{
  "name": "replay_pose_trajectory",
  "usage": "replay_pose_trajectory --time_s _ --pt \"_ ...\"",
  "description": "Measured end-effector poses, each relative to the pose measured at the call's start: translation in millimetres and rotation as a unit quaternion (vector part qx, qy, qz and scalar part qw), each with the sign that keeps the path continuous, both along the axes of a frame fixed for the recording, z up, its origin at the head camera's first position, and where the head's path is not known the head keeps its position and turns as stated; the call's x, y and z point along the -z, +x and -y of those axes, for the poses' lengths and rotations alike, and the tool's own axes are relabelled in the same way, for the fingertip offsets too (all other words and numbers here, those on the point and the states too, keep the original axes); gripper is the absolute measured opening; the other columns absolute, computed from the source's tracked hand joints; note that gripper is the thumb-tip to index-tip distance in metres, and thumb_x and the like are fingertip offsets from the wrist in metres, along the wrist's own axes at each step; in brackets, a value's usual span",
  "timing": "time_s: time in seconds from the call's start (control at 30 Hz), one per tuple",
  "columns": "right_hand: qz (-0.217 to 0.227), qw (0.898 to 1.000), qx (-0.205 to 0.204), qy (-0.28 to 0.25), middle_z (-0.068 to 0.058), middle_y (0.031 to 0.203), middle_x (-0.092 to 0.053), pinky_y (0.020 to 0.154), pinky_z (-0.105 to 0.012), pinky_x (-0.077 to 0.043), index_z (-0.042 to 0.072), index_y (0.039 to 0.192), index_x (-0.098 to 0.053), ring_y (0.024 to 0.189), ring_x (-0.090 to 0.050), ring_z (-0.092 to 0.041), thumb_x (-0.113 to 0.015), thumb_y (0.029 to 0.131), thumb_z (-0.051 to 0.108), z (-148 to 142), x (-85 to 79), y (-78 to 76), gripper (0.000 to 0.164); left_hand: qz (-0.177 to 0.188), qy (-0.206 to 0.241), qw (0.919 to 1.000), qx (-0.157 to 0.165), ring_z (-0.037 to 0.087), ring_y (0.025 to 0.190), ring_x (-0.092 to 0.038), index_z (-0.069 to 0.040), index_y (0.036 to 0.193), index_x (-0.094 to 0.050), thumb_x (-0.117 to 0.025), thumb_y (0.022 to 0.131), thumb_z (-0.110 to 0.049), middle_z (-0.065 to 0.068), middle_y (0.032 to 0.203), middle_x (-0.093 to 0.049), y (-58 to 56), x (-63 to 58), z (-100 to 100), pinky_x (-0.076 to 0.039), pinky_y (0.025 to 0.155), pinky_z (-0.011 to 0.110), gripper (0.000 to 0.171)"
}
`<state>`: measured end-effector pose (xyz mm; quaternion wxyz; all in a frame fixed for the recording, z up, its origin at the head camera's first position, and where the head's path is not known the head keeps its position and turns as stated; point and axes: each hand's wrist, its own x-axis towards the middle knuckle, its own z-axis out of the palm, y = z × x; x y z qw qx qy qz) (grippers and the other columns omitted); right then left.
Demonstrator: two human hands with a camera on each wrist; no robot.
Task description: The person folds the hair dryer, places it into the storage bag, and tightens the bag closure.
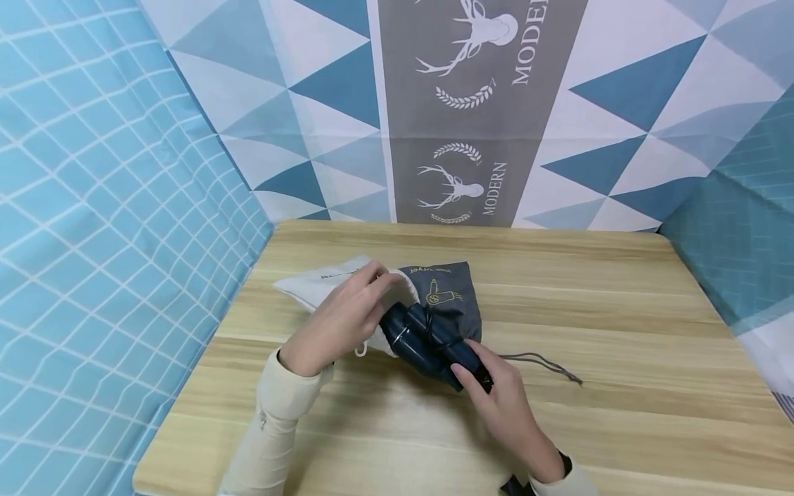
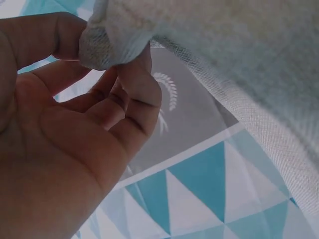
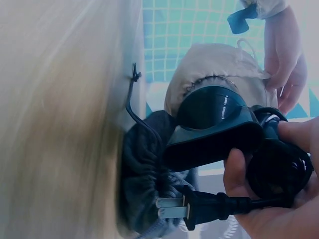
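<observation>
My right hand (image 1: 499,389) grips the handle end of a dark blue hair dryer (image 1: 414,348), its cord wrapped round it. In the right wrist view the flat nozzle (image 3: 214,144) faces the camera, and a two-pin plug (image 3: 207,208) juts out beside my fingers. The far end of the dryer is in the mouth of a light drawstring bag (image 1: 313,284), which hides that part. My left hand (image 1: 344,317) pinches the bag's rim between thumb and fingers; the left wrist view has the light cloth (image 2: 112,47) gathered there.
Behind the dryer lies a dark grey drawstring bag (image 1: 466,310) printed with a yellow hair dryer. Its cord (image 1: 542,359) trails right over the wooden table (image 1: 620,310). A blue grid-patterned cloth (image 1: 124,207) stands at the left, and a triangle-patterned cloth (image 1: 335,89) at the back.
</observation>
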<state>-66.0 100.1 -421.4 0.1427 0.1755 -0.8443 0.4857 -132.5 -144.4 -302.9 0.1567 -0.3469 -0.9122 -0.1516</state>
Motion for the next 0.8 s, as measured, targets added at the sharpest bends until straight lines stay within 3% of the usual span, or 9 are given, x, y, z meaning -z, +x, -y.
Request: replay_pose_trajectory --time_s 0.37,0.6,0.8 --pt "-0.042 0.996 0.015 0.080 0.004 0.117 -0.056 0.076 -0.031 -0.049 0.016 0.126 -0.050 0.104 -0.054 -0.010 -0.059 0.086 0.029 -5.8 -16.1 15.8 0.043 -0.004 -0.023 0.9997 -0.001 0.011 0.079 -0.044 -0.010 0.117 -0.055 -0.055 0.077 0.006 0.000 0.095 -0.047 14.2 -7.9 -7.7 -0.046 0.070 0.024 0.043" --pt "-0.131 0.988 -0.004 0.079 0.002 0.109 -0.059 0.072 -0.016 -0.045 0.012 0.127 -0.049 0.095 -0.057 -0.010 -0.067 0.081 0.016 -3.0 -25.6 14.5 0.050 -0.016 -0.037 0.9992 0.007 0.009 0.079 -0.045 -0.012 0.119 -0.054 -0.053 0.077 0.005 -0.001 0.097 -0.048 17.5 -9.0 -8.9 -0.045 0.071 0.022 0.045" --pt "-0.147 0.985 0.007 0.086 0.002 0.106 -0.060 0.072 -0.014 -0.044 0.011 0.125 -0.051 0.092 -0.058 -0.010 -0.068 0.079 0.015 -1.0 -25.3 13.2 0.049 -0.023 -0.047 0.9984 0.021 0.009 0.084 -0.047 -0.013 0.118 -0.055 -0.054 0.078 0.001 -0.001 0.100 -0.049 25.8 -11.6 -10.2 -0.044 0.076 0.021 0.042"
